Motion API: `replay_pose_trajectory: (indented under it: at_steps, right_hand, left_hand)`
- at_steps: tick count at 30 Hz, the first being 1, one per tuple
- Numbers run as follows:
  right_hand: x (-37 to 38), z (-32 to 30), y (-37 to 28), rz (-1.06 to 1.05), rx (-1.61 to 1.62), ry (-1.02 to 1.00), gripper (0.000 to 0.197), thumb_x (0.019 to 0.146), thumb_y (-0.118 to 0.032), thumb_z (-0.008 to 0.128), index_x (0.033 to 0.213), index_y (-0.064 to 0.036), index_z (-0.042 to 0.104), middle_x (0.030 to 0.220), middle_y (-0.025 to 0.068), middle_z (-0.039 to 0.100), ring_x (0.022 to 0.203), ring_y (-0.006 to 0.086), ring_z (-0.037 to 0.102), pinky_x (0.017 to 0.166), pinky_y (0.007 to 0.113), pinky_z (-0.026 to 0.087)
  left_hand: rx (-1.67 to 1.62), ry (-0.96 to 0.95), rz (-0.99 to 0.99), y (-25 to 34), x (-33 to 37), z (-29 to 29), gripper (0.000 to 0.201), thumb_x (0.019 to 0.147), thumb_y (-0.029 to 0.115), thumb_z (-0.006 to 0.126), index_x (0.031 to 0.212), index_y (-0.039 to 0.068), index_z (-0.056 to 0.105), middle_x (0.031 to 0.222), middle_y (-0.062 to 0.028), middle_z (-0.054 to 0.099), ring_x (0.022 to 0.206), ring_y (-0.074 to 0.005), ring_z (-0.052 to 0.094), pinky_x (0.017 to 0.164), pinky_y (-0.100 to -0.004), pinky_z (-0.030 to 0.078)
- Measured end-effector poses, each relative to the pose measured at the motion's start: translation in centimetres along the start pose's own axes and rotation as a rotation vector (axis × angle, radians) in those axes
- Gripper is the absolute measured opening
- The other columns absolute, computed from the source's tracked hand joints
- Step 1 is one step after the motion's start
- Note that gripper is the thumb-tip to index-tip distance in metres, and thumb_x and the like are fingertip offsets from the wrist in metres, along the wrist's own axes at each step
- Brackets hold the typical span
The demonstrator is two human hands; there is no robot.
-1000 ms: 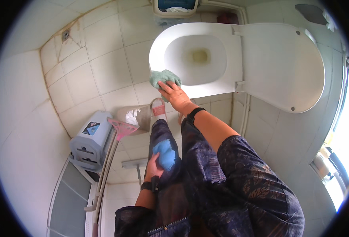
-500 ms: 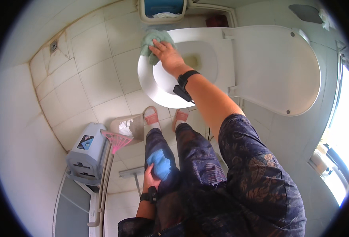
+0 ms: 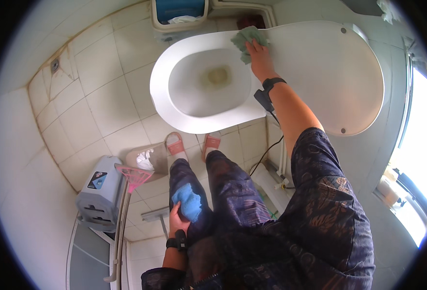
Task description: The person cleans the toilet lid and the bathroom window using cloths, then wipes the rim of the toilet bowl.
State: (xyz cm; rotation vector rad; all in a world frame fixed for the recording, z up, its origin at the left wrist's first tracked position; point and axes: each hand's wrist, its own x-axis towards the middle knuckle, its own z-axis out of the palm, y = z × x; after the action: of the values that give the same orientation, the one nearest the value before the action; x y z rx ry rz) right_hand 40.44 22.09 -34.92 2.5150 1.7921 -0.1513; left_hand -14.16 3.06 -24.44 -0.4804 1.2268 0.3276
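A green cloth [image 3: 245, 41] lies under the fingers of my right hand [image 3: 262, 60], at the far side of the white toilet seat [image 3: 161, 82] close to where it meets the raised lid [image 3: 332, 79]. My arm reaches over the seat's right end. Yellowish water [image 3: 217, 76] shows at the bottom of the toilet bowl [image 3: 184, 92]. Down by my left thigh, my left hand [image 3: 178, 220] grips a crumpled blue cloth [image 3: 188, 202]. Both wrists wear black bands with small devices.
Beyond the toilet stands a bin with a blue inside [image 3: 182, 10]. To the left are a waste bin with white paper [image 3: 148, 159], a grey plastic box [image 3: 98, 193] and a pink-headed long-handled tool [image 3: 135, 178]. A squeegee [image 3: 155, 214] is behind my left hand. A black cable [image 3: 266, 153] hangs at right.
My right hand has moved the green cloth rightward along the seat, from its far left front to near the lid hinge. My left hand still holds the blue cloth. The view has shifted slightly.
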Motion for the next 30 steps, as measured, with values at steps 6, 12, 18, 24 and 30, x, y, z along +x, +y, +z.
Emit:
replay_pose_trajectory:
  at_steps: [6, 12, 18, 24, 30]
  right_hand:
    - [-8.2, -0.2, 0.9, 0.172, -0.1, -0.064, 0.057, 0.076, 0.002, 0.048, 0.131, -0.0099, 0.041, 0.136, 0.0165, 0.038, 0.105, 0.0361, 0.047, 0.092, 0.04, 0.042]
    - [-17.5, -0.2, -0.2, 0.186, -0.191, -0.142, 0.055, 0.077, -0.001, 0.049, 0.131, -0.0073, 0.041, 0.135, 0.0167, 0.038, 0.103, 0.0336, 0.048, 0.09, 0.039, 0.042]
    - [-22.6, -0.4, -2.7, 0.181, -0.1, -0.389, 0.053, 0.08, -0.005, 0.049, 0.131, -0.0083, 0.041, 0.132, 0.0144, 0.041, 0.106, 0.0314, 0.048, 0.084, 0.037, 0.047]
    - [-24.6, -3.4, -1.3, 0.178, 0.104, -0.564, 0.044, 0.069, 0.005, 0.051, 0.11, -0.0073, 0.059, 0.129, 0.0139, 0.048, 0.108, 0.0339, 0.049, 0.092, 0.038, 0.044]
    - [-30.2, -8.0, 2.9, 0.195, 0.73, -0.286, 0.024, 0.068, -0.001, 0.048, 0.086, -0.0013, 0.064, 0.104, 0.0175, 0.061, 0.094, 0.0344, 0.057, 0.081, 0.04, 0.046]
  left_hand:
    - [0.035, 0.009, 0.048, -0.5, -0.2, 1.2, 0.039, 0.089, 0.023, 0.049, 0.122, 0.002, 0.049, 0.118, -0.0132, 0.057, 0.108, -0.0294, 0.055, 0.095, -0.0443, 0.042]
    - [0.092, -0.095, 0.062, -1.4, -0.6, 2.1, 0.04, 0.089, 0.023, 0.049, 0.123, 0.002, 0.047, 0.121, -0.0134, 0.055, 0.111, -0.0289, 0.052, 0.097, -0.0434, 0.039]
    - [0.169, -0.149, 0.1, -2.6, -1.8, 5.2, 0.044, 0.088, 0.024, 0.048, 0.126, 0.001, 0.045, 0.122, -0.0139, 0.054, 0.112, -0.0292, 0.052, 0.098, -0.0431, 0.039]
    - [0.244, -0.15, 0.105, -3.8, -1.7, 6.6, 0.047, 0.087, 0.027, 0.05, 0.126, 0.002, 0.045, 0.122, -0.0139, 0.054, 0.113, -0.0293, 0.051, 0.098, -0.0431, 0.039]
    - [0.299, -0.196, 0.161, -3.8, -3.0, 9.3, 0.048, 0.083, 0.03, 0.055, 0.122, 0.004, 0.048, 0.118, -0.0124, 0.057, 0.108, -0.0288, 0.055, 0.096, -0.0429, 0.041]
